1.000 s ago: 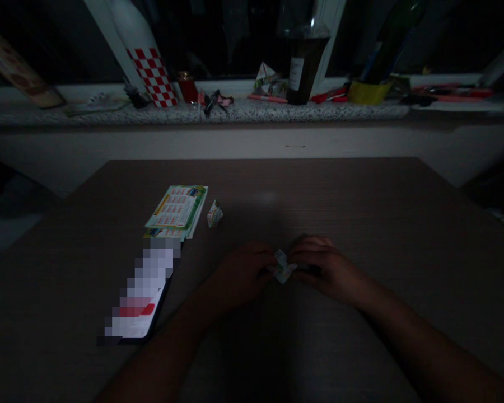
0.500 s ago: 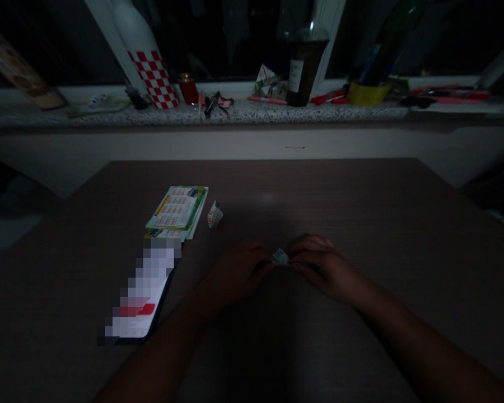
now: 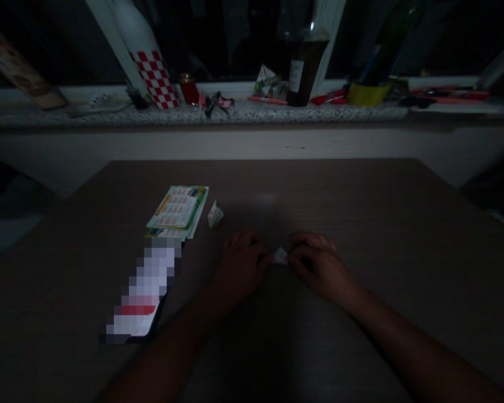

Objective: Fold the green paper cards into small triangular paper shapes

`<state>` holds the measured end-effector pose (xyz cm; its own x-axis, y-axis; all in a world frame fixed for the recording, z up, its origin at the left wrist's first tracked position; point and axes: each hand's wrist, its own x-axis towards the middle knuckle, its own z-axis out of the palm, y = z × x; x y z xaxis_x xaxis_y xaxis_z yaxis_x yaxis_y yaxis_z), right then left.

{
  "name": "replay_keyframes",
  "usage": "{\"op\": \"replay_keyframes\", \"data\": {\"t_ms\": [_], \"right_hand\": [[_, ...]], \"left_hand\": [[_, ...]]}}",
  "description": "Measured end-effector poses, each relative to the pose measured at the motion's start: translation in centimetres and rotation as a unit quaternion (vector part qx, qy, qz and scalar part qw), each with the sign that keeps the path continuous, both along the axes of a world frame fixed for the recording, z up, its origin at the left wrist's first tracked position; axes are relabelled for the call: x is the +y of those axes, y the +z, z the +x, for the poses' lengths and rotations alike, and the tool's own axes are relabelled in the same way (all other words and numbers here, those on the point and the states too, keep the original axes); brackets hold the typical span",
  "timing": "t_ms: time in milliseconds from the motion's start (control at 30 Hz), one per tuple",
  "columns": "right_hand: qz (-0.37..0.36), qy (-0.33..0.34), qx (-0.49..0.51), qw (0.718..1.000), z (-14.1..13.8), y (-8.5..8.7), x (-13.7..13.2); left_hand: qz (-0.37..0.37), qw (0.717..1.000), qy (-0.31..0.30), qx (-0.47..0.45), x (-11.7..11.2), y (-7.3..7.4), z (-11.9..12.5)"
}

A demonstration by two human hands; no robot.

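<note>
A small folded piece of paper (image 3: 280, 256) lies between my hands over the middle of the table. My left hand (image 3: 244, 261) pinches its left corner between thumb and forefinger, the other fingers bent away. On the right side, my right hand (image 3: 317, 262) grips the other corner with thumb and fingertips. The paper has a pointed top and faint printing, hard to read in the dim light. Beyond my left hand stands another small folded paper piece (image 3: 215, 214) with coloured print. Beside that one is a stack of printed calendar cards (image 3: 177, 208).
A phone (image 3: 145, 324) with a lit, partly blurred screen lies left of my left forearm on the wooden table (image 3: 386, 224). Along the stone windowsill (image 3: 331, 113) stand a red-and-white checked bottle (image 3: 154, 78), a dark-filled plastic cup (image 3: 304, 73), a green bottle and pens.
My left hand's fingers have lifted and spread a little, while its thumb and forefinger stay at the paper. The paper has turned slightly and shows a different face. My right fingers have shifted slightly.
</note>
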<state>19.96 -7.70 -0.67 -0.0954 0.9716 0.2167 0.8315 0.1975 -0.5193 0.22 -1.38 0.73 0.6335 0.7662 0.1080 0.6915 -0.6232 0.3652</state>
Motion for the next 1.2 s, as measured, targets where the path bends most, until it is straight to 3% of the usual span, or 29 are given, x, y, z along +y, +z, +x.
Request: {"op": "replay_keyframes", "data": {"t_ms": [467, 767, 1200], "right_hand": [[0.01, -0.066, -0.002, 0.998, -0.5, -0.3, 0.3], [0.048, -0.006, -0.023, 0.999, -0.1, -0.3, 0.1], [0.02, 0.023, -0.073, 0.997, -0.3, 0.3, -0.1]], "left_hand": [[0.039, 0.997, 0.032, 0.059, -0.8, 0.1, 1.1], [0.068, 0.993, 0.029, 0.094, -1.2, 0.2, 1.5], [0.07, 0.991, 0.025, 0.114, -1.1, 0.4, 1.8]]}}
